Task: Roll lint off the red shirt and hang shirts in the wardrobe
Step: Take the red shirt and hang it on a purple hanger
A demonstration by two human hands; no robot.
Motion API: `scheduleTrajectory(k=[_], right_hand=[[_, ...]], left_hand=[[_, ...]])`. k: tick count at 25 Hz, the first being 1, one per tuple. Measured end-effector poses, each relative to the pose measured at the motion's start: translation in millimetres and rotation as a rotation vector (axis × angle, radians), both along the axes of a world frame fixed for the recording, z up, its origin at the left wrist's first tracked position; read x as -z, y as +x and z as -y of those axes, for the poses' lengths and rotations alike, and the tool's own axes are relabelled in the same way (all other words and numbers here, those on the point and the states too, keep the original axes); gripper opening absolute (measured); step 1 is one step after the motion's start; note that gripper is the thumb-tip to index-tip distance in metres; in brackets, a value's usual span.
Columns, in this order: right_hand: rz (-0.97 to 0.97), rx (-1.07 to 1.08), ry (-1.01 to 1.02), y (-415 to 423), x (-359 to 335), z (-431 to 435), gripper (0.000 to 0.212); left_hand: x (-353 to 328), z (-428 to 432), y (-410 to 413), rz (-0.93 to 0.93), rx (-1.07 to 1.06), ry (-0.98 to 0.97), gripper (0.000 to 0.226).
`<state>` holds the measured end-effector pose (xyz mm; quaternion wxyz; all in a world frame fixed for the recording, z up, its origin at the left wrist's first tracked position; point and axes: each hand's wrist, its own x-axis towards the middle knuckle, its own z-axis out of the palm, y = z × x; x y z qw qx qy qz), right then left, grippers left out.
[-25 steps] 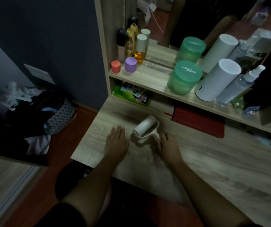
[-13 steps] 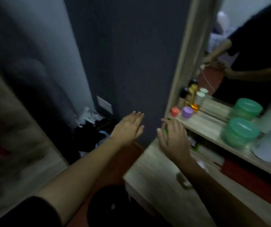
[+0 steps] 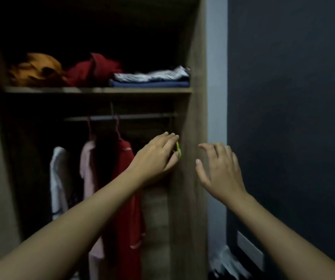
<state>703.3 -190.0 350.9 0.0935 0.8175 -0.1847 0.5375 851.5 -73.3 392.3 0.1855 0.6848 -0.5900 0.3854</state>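
A wooden wardrobe (image 3: pixel 191 122) stands open in front of me. On its rail (image 3: pixel 142 116) a red shirt (image 3: pixel 123 195) hangs from a hanger, with a pink shirt (image 3: pixel 87 174) and a white shirt (image 3: pixel 57 178) to its left. My left hand (image 3: pixel 154 158) reaches in at the rail's right end. Its straight fingers and thumb lie on either side of a small yellow-green thing (image 3: pixel 178 151), likely a hanger, mostly hidden. My right hand (image 3: pixel 219 170) hovers with fingers spread in front of the wardrobe's right side panel and holds nothing.
The upper shelf (image 3: pixel 98 90) carries an orange garment (image 3: pixel 35 70), a crumpled red garment (image 3: pixel 94 70) and a folded stack (image 3: pixel 152 78). A dark wall (image 3: pixel 288 98) is at the right, with clutter on the floor (image 3: pixel 229 263) below.
I have turned left from the dressing table, where the lint roller stayed, to the open wardrobe. Both hands rose from the tabletop; the left one now reaches inside.
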Motion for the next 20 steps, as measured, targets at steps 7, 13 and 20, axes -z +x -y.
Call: scheduleTrajectory(k=[7,13,20], right_hand=[[-0.024,-0.082,-0.152,124,-69,-52,0.043],[-0.050,-0.026,-0.291,187,-135,-42,0.057],[-0.279,0.025,-0.193,255,-216,10,0.104]], left_hand=[[-70,-90,118,0.202,-0.114,-0.094,0.055],[-133,-106,177,0.384,-0.178,-0.279,0.057],[-222,-70,207,0.016,-0.400,-0.227,0.109]])
